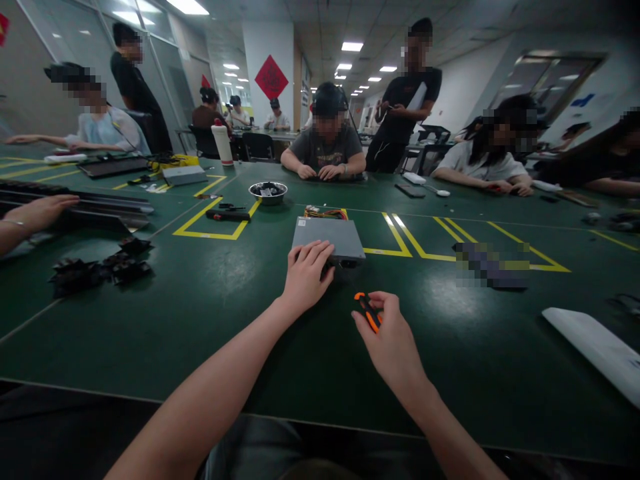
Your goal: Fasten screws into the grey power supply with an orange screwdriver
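A grey metal power supply unit (333, 237) lies on the green table in front of me, its bundle of coloured cables (325, 213) at the far side. My left hand (309, 272) is closed over its near left edge, fingers on the top and thumb by the front face. My right hand (387, 327) grips a black and orange screwdriver (369, 312), held near the table just right of the unit and apart from it. The screwdriver's shaft is too thin and dark to make out.
Yellow tape outlines mark the table (225, 293). A metal bowl (269, 193) of dark small parts stands beyond. Left are a dark tool (228, 215), black crumpled pieces (75, 275) and another person's hand (43, 212). A white packet (595, 347) lies right. People sit opposite.
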Demonstrator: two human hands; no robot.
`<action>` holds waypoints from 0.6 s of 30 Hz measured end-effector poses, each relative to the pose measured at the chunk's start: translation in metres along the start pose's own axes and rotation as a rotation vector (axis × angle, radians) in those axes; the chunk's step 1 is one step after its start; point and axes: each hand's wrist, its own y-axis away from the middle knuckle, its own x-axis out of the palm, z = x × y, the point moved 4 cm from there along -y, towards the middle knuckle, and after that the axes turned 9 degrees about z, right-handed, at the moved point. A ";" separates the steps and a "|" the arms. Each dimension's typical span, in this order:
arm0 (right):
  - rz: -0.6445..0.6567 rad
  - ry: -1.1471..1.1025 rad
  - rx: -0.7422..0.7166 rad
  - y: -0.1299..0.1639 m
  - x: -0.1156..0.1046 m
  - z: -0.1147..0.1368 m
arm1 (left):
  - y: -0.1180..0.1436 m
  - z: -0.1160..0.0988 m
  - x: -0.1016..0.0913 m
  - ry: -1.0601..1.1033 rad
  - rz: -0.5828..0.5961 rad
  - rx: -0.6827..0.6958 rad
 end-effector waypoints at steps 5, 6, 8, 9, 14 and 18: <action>0.238 -0.648 0.409 0.004 0.026 -0.010 | 0.000 0.001 0.001 0.031 -0.022 0.004; 0.218 -0.741 0.457 0.005 0.028 -0.009 | 0.001 0.001 0.001 0.036 -0.024 0.005; 0.209 -0.875 0.542 0.006 0.032 -0.007 | 0.001 0.001 0.002 0.044 -0.026 0.008; 0.203 -0.921 0.584 0.007 0.035 -0.007 | 0.001 0.001 0.002 0.047 -0.026 0.008; 0.215 -1.141 0.678 0.010 0.048 -0.009 | 0.001 0.001 0.003 0.053 -0.026 0.010; 0.134 -1.211 0.585 0.009 0.049 -0.006 | 0.001 0.002 0.002 0.053 -0.027 0.014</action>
